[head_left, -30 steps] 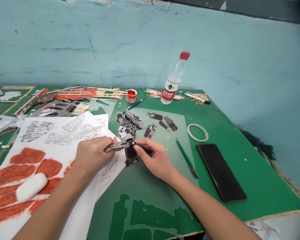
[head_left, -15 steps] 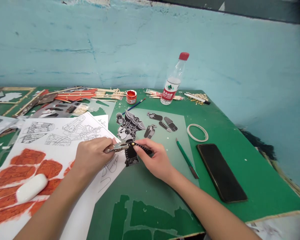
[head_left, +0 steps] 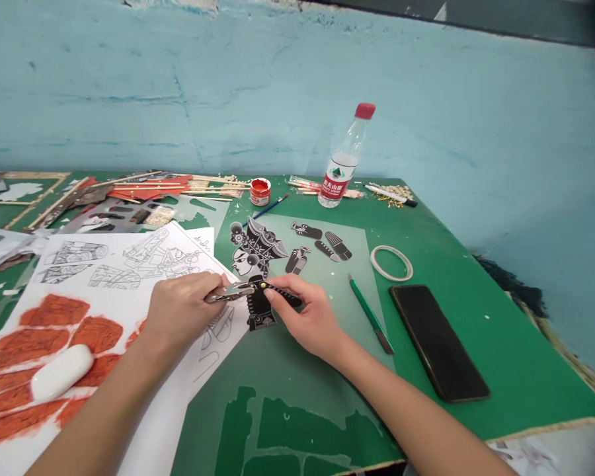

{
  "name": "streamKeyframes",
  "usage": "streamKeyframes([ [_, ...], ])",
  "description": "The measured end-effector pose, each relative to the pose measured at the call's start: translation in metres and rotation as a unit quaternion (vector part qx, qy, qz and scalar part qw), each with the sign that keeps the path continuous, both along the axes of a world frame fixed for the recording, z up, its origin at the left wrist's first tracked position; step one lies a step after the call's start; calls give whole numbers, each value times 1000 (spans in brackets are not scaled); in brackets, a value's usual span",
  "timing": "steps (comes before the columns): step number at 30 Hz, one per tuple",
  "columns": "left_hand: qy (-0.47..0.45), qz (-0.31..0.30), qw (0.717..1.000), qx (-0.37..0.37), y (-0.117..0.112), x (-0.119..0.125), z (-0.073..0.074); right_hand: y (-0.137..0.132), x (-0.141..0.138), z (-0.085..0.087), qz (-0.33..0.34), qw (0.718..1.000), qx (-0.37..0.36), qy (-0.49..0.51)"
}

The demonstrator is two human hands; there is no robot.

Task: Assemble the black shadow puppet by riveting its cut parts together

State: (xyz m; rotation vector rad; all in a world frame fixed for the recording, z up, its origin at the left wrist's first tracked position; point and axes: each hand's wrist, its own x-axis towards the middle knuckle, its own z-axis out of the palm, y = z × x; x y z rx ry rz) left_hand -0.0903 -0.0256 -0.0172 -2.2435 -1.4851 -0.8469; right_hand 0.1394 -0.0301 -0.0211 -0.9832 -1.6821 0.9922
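Well, hands (head_left: 183, 304) (head_left: 311, 316) over green table (head_left: 436, 258); blue wall (head_left: 277, 92), scuffed

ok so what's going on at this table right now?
A person's left hand grips a metal plier-like tool, its tip at a black-and-white cut-out figure. The right hand pinches a black piece beside a small brass-coloured dot. Loose cut-out pieces lie just beyond, and a phone lies to the right.
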Motion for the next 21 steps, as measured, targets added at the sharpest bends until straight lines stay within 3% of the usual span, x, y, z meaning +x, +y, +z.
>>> streamKeyframes([
  [21, -1, -5, 1000, 7, -1, 2, 2, -1, 1, 1, -8, 1000, -5, -17],
])
